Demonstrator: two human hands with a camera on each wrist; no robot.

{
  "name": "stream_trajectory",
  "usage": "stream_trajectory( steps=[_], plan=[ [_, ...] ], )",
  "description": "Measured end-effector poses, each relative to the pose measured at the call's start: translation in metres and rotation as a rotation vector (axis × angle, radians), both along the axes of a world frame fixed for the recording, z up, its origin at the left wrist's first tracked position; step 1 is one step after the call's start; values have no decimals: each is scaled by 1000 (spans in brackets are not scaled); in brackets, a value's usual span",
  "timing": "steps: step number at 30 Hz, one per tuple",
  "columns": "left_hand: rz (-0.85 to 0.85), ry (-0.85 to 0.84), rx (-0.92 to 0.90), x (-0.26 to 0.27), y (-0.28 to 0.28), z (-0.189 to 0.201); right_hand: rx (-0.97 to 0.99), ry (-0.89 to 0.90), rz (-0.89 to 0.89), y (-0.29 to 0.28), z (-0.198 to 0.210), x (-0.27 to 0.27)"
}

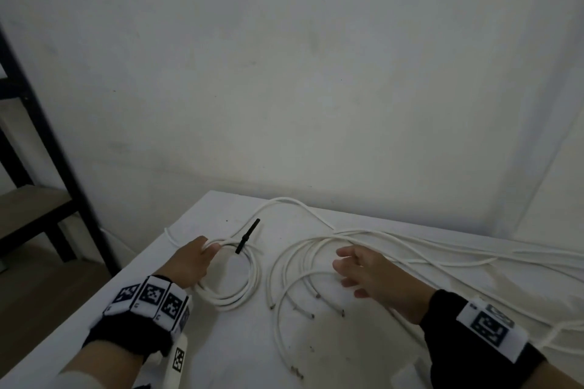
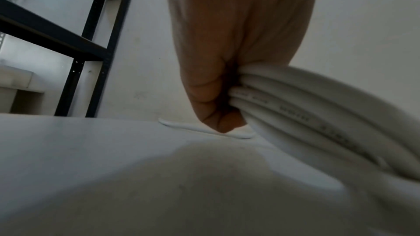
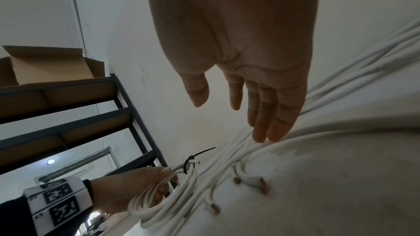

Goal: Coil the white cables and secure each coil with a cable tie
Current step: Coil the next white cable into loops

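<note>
A white cable coil (image 1: 235, 281) lies on the white table (image 1: 177, 262) at the left, bound at its far side by a black cable tie (image 1: 247, 236) whose tail sticks up. My left hand (image 1: 192, 260) grips the coil's left side, fingers curled round the bundled strands (image 2: 284, 100). The right wrist view shows the same coil (image 3: 159, 204) and the cable tie (image 3: 193, 161). To the right, loose white cables (image 1: 303, 265) lie in wide loops with bare cut ends (image 1: 311, 314). My right hand (image 1: 357, 268) hovers open over those loops, fingers (image 3: 265, 114) spread and holding nothing.
More white cables (image 1: 474, 249) trail off the table's right side. A dark metal shelf rack (image 1: 38, 123) stands to the left, with a cardboard box (image 3: 52, 65) on an upper shelf. A plain wall (image 1: 284, 73) rises just behind the table.
</note>
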State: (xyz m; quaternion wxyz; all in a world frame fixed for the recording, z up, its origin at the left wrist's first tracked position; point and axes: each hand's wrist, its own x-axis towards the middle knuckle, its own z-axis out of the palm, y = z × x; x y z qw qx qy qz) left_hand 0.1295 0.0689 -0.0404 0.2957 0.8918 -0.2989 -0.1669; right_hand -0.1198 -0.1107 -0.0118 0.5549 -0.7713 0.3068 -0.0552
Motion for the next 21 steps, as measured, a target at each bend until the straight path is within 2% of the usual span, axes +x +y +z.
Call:
stream_trajectory(
  steps=[5, 7, 10, 13, 18, 21],
  plan=[
    [-39, -137, 391, 4, -7, -4, -65, 24, -31, -15, -1, -7],
    [-33, -162, 470, 4, -9, -5, -80, 32, -42, -22, 0, -14],
    [-58, -206, 509, 4, -12, -5, -96, 41, -71, -32, 0, -26],
    [28, -220, 505, 2, -11, -6, -109, 42, -114, -43, 3, -41],
    [65, -248, 522, -17, -10, 8, -264, 86, -196, -68, 1, -71],
    [69, -370, 508, -39, -13, 22, -325, 135, -219, -78, -3, -88]
  ],
)
